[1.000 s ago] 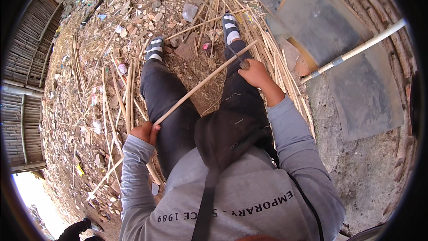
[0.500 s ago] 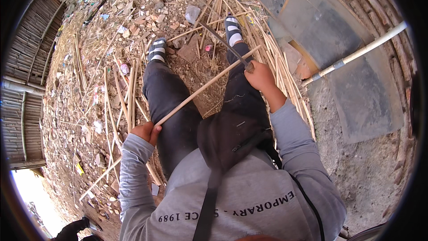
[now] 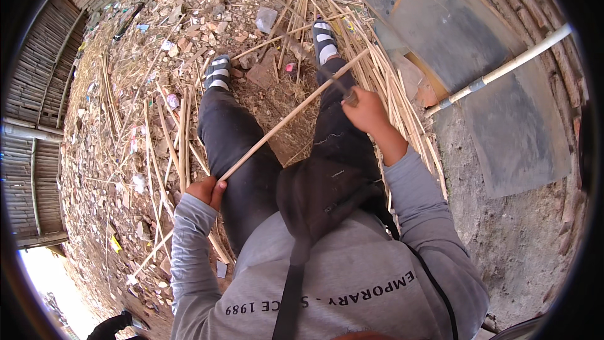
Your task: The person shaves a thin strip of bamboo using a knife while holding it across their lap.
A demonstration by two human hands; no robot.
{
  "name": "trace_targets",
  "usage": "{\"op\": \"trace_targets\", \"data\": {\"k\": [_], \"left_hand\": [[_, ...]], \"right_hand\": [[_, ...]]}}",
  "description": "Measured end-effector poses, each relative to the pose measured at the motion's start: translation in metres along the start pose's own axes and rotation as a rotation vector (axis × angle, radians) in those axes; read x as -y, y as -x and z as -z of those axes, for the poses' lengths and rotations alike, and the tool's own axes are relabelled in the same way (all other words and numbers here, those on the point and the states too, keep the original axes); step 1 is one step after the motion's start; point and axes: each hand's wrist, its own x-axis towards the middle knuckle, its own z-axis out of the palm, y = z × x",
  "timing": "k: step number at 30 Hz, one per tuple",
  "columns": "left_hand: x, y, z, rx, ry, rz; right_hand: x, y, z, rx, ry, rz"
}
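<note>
My left hand (image 3: 206, 191) is closed around the near end of a long pale bamboo strip (image 3: 277, 131). The strip slants up across my thighs to the right, and its far end reaches past my right knee. In my right hand (image 3: 368, 112) is the handle of a knife with a long, dark blade (image 3: 328, 77). The blade points away and to the left, smeared by motion, and crosses the strip near its far end. Whether blade and strip touch, I cannot tell. Below my left sleeve another length of bamboo shows; whether it belongs to the same strip is hidden.
Bamboo strips (image 3: 402, 110) lie in a pile beyond my right leg, with more strips (image 3: 184, 141) beside my left leg. Rubble and litter (image 3: 119, 164) cover the ground. A pale pole (image 3: 503, 75) crosses dark sheets (image 3: 516, 132) on the right. A bamboo-slat wall (image 3: 31, 75) stands left.
The knife in my right hand has shifted slightly, and its blade is now blurred. My left hand stays on the bamboo strip. The whole view has moved a little.
</note>
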Motion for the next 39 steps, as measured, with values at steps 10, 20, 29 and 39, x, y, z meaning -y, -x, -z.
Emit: {"op": "trace_targets", "data": {"k": [10,20,29,39], "left_hand": [[0.002,0.0,0.005,-0.015,-0.023,-0.014],[-0.004,-0.001,0.005,-0.01,0.008,0.037],[0.003,0.003,-0.005,-0.021,0.013,-0.004],[0.0,0.007,0.002,-0.009,-0.015,0.008]], "right_hand": [[-0.023,-0.023,0.01,0.019,0.033,-0.144],[-0.034,-0.011,0.011,-0.029,-0.021,-0.083],[0.003,0.01,0.003,0.102,0.149,0.1],[-0.047,-0.014,0.03,-0.082,-0.033,-0.165]]}}
